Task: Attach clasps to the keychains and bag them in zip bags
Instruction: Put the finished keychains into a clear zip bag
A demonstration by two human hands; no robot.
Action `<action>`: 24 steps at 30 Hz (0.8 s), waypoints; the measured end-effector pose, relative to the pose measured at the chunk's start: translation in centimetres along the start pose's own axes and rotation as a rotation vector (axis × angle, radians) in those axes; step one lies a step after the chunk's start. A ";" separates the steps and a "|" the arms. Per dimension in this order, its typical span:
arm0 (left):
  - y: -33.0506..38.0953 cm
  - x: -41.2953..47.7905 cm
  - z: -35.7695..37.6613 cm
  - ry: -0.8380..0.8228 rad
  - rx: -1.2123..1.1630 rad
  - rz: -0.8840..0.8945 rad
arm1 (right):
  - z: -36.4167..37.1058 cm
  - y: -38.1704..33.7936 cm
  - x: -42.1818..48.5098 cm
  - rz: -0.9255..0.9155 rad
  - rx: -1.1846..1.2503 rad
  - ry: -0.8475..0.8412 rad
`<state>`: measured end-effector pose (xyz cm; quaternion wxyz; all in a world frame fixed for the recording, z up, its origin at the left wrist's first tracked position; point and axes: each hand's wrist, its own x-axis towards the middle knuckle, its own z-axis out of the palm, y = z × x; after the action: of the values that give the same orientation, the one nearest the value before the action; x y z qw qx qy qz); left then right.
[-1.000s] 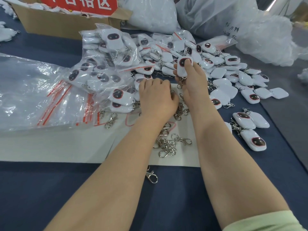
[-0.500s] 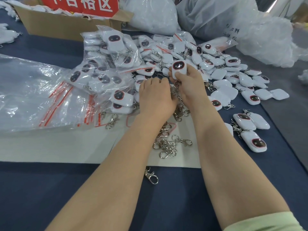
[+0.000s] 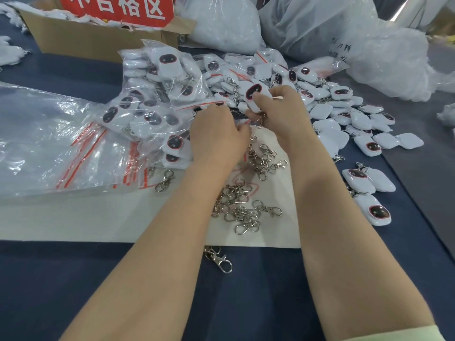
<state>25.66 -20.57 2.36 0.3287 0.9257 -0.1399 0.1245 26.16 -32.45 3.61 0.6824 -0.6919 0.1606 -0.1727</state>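
Surface: navy cloth (image 3: 73, 279), white sheet (image 3: 98, 217), cardboard box (image 3: 98, 43) behind | right hand (image 3: 283, 112) pinches keychain (image 3: 253, 93) | left hand (image 3: 216, 141) curled, hold unseen

The person wears a sleeve (image 3: 400, 335) of pale yellow-green fabric on the right arm. Only a narrow strip of it shows in the lower right corner, plain and unpatterned, with a soft, slightly curved hem. Beyond that hem the right forearm (image 3: 344, 230) is bare down to the right hand (image 3: 283, 112). The left forearm (image 3: 152, 254) is bare along all of its visible length, as is the left hand (image 3: 216, 141). The fingernails are too small to make out.
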 end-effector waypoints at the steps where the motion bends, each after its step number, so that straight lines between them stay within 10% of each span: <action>1: 0.1 0.1 -0.1 0.012 -0.087 -0.044 | -0.3 -0.5 -0.3 -0.002 -0.079 -0.034; 8: 0.4 0.2 -0.8 0.110 -0.488 -0.236 | -1.3 -3.0 -1.6 0.084 -0.594 -0.261; 15: 1.1 0.4 -1.2 0.162 -0.538 -0.191 | 1.1 -1.2 -1.9 0.149 -0.066 -0.507; 20: 1.5 0.3 -1.3 0.209 -0.555 -0.107 | 1.4 -1.3 -2.2 -0.017 -0.424 -0.477; 24: 1.1 0.4 -0.9 0.223 -0.561 -0.074 | 0.4 -2.1 -1.9 -0.010 -0.269 -0.317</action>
<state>25.50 -20.85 3.81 0.5894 0.7837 -0.0982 0.1696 24.64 -31.20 5.66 0.5998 -0.7960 0.0696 -0.0420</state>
